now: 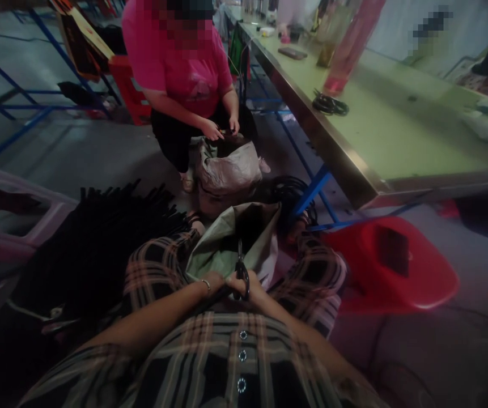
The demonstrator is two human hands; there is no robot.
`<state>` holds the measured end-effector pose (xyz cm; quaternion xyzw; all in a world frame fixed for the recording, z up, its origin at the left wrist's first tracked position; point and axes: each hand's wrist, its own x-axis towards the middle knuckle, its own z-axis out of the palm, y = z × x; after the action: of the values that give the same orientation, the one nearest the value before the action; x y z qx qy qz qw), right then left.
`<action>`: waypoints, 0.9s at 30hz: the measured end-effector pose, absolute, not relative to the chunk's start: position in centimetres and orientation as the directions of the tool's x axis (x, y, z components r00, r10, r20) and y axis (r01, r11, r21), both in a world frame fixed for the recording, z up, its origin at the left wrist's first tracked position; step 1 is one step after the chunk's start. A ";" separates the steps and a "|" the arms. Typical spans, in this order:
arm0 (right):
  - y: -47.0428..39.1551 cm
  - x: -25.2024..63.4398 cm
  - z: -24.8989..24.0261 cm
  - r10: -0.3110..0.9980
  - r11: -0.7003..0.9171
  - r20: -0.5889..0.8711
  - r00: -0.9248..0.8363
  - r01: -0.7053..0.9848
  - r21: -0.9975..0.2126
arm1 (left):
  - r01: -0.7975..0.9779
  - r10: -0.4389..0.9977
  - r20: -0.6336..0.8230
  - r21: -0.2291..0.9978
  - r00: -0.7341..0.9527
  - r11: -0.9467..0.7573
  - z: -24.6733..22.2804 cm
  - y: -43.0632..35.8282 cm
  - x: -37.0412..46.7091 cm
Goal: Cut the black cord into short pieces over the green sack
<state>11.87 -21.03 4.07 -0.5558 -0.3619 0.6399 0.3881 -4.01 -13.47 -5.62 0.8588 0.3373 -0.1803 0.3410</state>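
Just ahead of the plaid garment [201, 362], the right hand [254, 283] grips a black scissors-like tool [240, 271]. Its long axis runs forward from the wearer's body, tip toward the mouth of a pale sack [216, 252]. Left hand [216, 281]: adjacent, grip indeterminable. Outward: black strips [99, 243] bundled left, red stool [431, 277] right, pink-shirted co-worker [188, 79] beyond, hands above a second sack [230, 170].
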 end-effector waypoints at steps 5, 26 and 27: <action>-21.4 12.7 4.9 0.894 -0.443 -0.436 -0.106 -0.060 -0.894 | 0.692 0.400 -0.590 0.430 0.701 -0.580 -2.5 -13.5 -5.3; -14.7 18.3 6.8 0.914 -0.345 -0.332 0.234 0.017 -0.939 | 0.291 0.688 -0.497 0.868 0.529 0.402 8.7 -14.5 -2.1; -14.6 18.5 6.1 0.903 -0.354 -0.348 0.253 -0.026 -0.935 | 0.264 0.726 -0.488 0.873 0.485 0.411 8.3 -13.9 -1.6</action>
<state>18.46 -14.65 6.09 -0.6466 -0.3389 0.5087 0.4564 -1.57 -13.86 8.25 0.5164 0.4791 0.1676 0.6898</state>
